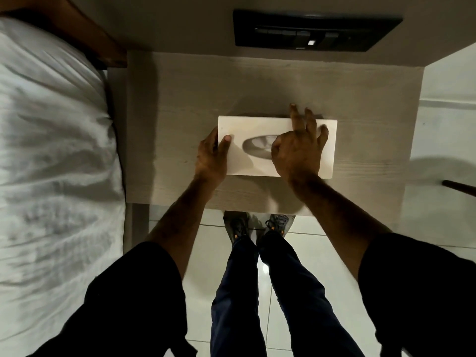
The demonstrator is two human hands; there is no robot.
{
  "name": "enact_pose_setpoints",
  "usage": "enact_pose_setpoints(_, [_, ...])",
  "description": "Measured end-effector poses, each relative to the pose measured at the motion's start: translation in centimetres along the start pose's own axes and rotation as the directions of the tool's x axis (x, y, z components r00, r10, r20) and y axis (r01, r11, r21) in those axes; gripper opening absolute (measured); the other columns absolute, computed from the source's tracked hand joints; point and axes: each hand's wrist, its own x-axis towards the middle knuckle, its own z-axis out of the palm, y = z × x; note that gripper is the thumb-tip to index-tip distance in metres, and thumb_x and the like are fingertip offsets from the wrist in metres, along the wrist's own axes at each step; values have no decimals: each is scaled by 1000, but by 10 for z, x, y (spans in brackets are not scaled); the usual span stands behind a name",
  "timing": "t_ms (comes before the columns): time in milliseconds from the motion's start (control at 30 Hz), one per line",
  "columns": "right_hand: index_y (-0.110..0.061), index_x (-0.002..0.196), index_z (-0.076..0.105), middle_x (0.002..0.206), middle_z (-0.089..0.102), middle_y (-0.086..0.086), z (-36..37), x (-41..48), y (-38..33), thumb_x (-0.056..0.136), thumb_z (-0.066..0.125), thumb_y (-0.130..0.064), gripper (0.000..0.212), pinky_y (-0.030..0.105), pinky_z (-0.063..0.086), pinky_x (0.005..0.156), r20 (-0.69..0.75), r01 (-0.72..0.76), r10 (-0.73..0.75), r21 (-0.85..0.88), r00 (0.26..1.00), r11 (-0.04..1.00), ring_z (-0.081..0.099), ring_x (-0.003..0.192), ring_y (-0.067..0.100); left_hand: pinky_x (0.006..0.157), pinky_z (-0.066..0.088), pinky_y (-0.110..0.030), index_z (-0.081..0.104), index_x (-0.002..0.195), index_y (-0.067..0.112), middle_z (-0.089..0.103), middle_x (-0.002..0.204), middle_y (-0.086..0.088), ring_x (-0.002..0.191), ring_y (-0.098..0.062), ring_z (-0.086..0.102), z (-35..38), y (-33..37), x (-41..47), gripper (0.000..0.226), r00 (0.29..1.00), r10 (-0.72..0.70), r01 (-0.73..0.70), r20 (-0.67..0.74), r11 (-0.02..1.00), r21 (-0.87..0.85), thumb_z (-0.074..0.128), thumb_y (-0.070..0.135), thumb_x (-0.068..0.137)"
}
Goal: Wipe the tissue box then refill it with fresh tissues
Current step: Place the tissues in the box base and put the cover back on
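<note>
A white rectangular tissue box lies flat on the light wooden bedside table, its oval slot facing up. My left hand grips the box's left end, thumb on top. My right hand rests on the top over the right part of the slot, thumb and forefinger bent down at the opening, the other fingers spread toward the far edge. Whether it pinches a tissue is hidden. No cloth is visible.
A bed with a white pillow and wooden headboard lies to the left. A black switch panel is on the wall behind the table. My legs and shoes stand on white floor tiles. A dark rod pokes in at right.
</note>
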Motion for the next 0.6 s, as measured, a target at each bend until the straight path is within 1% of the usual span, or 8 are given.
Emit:
enact_pose_setpoints(33, [-14,86,78,167,24,0,-2,-2,1,92,62,-24,20,60,15,120,2,10,-10,15,1000,1000,14,154,31,67,52,-20,54,134,16,64,117,-4,91,-11,63,0,0,0,36,1000,8,-8,-7,1000,4,47,32,103])
enact_pose_setpoints(100, [-18,91,80,166,24,-2,-8,-6,5,93,62,-28,21,54,17,121,10,28,-29,41,1000,999,14,154,30,69,54,-22,55,136,15,64,120,-7,96,-16,64,0,-1,1,38,1000,5,-4,-19,1000,10,47,32,103])
enact_pose_setpoints(200, [-21,98,80,164,30,-1,-18,-14,12,91,67,-26,17,48,27,118,-3,59,-59,104,998,993,20,152,30,80,58,-34,53,137,18,61,126,-10,105,-22,63,1,-1,1,39,1000,-22,22,-15,999,23,47,35,102])
enact_pose_setpoints(233, [-19,99,80,163,32,1,-21,-15,15,90,68,-24,16,47,30,117,-10,63,-62,143,998,988,23,151,30,79,59,-33,53,137,18,62,126,-9,105,-21,63,1,-1,1,39,1000,-17,17,-13,999,27,46,35,102])
enact_pose_setpoints(333, [-12,99,76,161,36,5,-27,-13,23,91,65,-20,15,43,36,114,-23,82,-79,198,997,977,31,147,31,70,55,-18,53,137,17,62,126,-6,100,-14,63,1,0,1,39,1000,-5,5,-11,1000,23,47,35,102])
enact_pose_setpoints(400, [-10,98,73,160,38,6,-29,-10,25,92,64,-19,14,43,37,113,-33,95,-90,235,995,967,34,145,30,68,52,-15,53,137,19,61,125,-2,98,-10,61,1,0,1,40,1000,-16,17,-18,999,36,47,37,102])
enact_pose_setpoints(467, [-10,99,70,158,41,5,-31,-7,25,93,64,-20,13,42,39,112,-59,109,-96,280,994,954,36,144,28,62,49,-9,52,137,19,60,120,3,90,-3,59,1,1,0,40,1000,-7,8,-13,999,45,47,39,102])
enact_pose_setpoints(600, [-12,101,69,154,46,4,-28,-2,23,93,64,-22,14,36,38,112,-85,137,-116,307,990,942,39,141,26,57,47,-4,54,134,19,60,113,8,86,3,58,0,4,-2,37,1000,-2,3,-19,999,42,47,37,102])
